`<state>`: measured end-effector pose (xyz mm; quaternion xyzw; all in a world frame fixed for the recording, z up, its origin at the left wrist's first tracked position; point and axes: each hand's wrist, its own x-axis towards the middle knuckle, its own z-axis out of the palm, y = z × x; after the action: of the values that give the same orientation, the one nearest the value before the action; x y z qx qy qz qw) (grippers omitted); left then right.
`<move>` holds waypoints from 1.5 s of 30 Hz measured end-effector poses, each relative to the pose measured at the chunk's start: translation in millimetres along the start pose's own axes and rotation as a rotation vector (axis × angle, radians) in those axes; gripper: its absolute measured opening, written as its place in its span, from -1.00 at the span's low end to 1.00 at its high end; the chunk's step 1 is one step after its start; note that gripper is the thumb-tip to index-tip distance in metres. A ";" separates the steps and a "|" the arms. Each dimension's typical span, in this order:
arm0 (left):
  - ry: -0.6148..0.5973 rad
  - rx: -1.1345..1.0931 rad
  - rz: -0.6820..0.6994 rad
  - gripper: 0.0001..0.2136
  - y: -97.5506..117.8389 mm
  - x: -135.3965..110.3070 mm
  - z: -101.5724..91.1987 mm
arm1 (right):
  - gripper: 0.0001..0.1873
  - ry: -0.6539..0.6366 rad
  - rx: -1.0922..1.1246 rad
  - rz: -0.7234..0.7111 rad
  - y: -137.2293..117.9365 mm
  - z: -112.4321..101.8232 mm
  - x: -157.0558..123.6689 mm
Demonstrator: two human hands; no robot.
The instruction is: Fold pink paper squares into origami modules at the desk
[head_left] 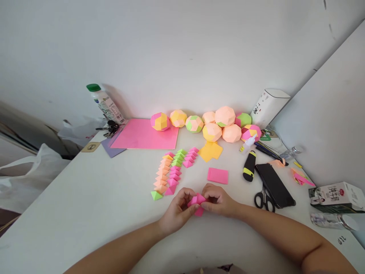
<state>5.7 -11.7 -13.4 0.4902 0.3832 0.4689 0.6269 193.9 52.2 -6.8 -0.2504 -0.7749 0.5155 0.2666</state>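
Note:
My left hand [177,210] and my right hand [218,200] meet over the white table [85,198], both pinching a folded pink paper piece [196,202] between their fingertips. Just beyond the hands lie rows of small folded paper units [172,171] in orange, pink and green. A flat pink paper square [218,175] rests a little past my right hand. A yellow paper piece [210,151] lies further back.
Several paper balls [212,123] line the wall. A large pink sheet [145,134], keys [110,128] and a bottle [105,103] sit at back left. Scissors [264,199], a black phone [274,185], a black-and-yellow tool [249,166], pens and a carton [336,196] are on the right.

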 end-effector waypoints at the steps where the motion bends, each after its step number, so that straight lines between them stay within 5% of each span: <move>1: 0.002 0.016 0.025 -0.81 -0.8 -0.3 -0.6 | -0.66 -0.003 -0.004 -0.003 -0.5 -0.1 0.3; 5: -0.037 0.148 0.174 -0.85 -1.1 -0.1 -3.7 | -0.63 -0.003 0.013 0.016 -1.6 -0.4 0.3; 10: -0.115 0.259 0.346 -0.64 2.0 1.9 -5.6 | -0.58 -0.014 0.030 0.008 -0.1 -0.7 0.1; 18: -0.075 0.204 0.217 -0.62 -0.3 2.1 -5.0 | -0.66 0.046 0.088 0.008 -1.0 -0.2 -0.5; 30: 0.048 0.508 0.222 -0.68 5.4 -0.5 -0.3 | -0.62 0.074 0.119 0.042 -1.0 -0.8 -1.9; 35: -0.006 0.484 0.334 -0.69 4.6 1.2 -2.9 | -0.60 0.039 0.107 0.033 0.8 -0.9 -1.3; 45: -0.080 0.423 0.235 -0.63 -2.5 0.3 -5.4 | -0.80 0.121 0.147 -0.007 -0.2 0.7 -2.1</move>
<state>1.2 -10.3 -17.0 0.6699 0.3880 0.4284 0.4660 194.9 50.3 -7.2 -0.2581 -0.7182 0.5541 0.3326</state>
